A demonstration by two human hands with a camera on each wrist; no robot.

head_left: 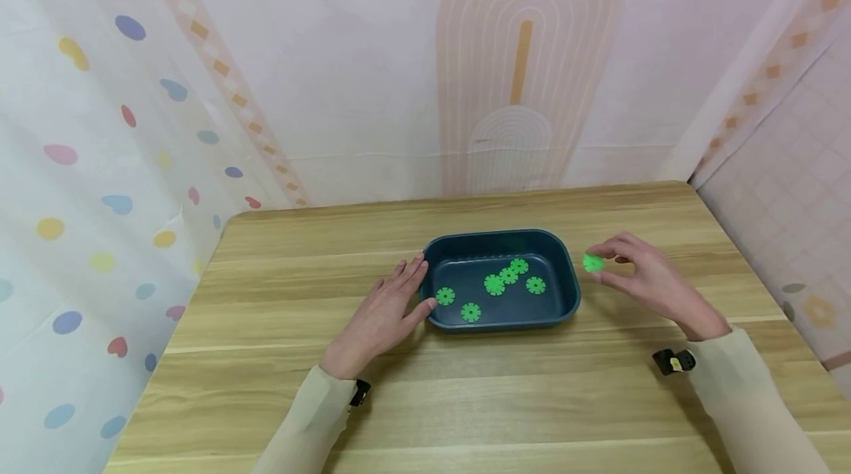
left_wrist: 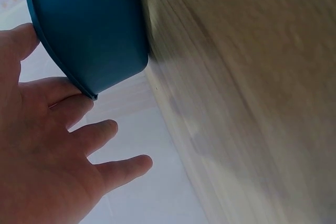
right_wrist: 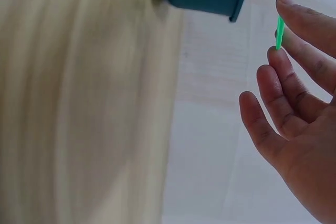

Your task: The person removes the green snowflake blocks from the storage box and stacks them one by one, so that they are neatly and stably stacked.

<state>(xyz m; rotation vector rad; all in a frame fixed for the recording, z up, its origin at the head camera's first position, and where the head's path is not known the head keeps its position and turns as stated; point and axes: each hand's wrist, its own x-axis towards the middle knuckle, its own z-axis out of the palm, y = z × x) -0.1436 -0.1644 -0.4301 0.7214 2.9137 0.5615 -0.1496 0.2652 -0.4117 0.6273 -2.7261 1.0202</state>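
- We take the dark blue-green, round-cornered rectangular tray (head_left: 512, 309) as the clock centre, 12 o'clock pointing away from the person.
- Right hand (head_left: 641, 280), 3 o'clock: it pinches a bright green, thin, notched disc (head_left: 592, 263) between thumb and fingertips. The disc is raised off the tabletop (head_left: 505, 400), just outside the tray's end wall.
- We judge a light pinch at the disc's edge best; a hard squeeze could make it slip or flip.
- Left hand (head_left: 382, 319), 9 o'clock: fingers extended and spread, thumb and fingertips touching the rim. We judge light pressure sufficient to steady the tray; heavy pressure could tilt it.
- Tray contents: we find an overlapping green disc cluster (head_left: 495, 284) running from the middle towards 1 o'clock, with single discs at 3 (head_left: 535, 286), between 7 and 8 (head_left: 470, 312), and near 8 o'clock (head_left: 445, 297).
- Materials: the discs look like rigid plastic; the tray is smooth, apparently plastic, with a lipped rim. The tabletop shows streaked, pale wood grain.
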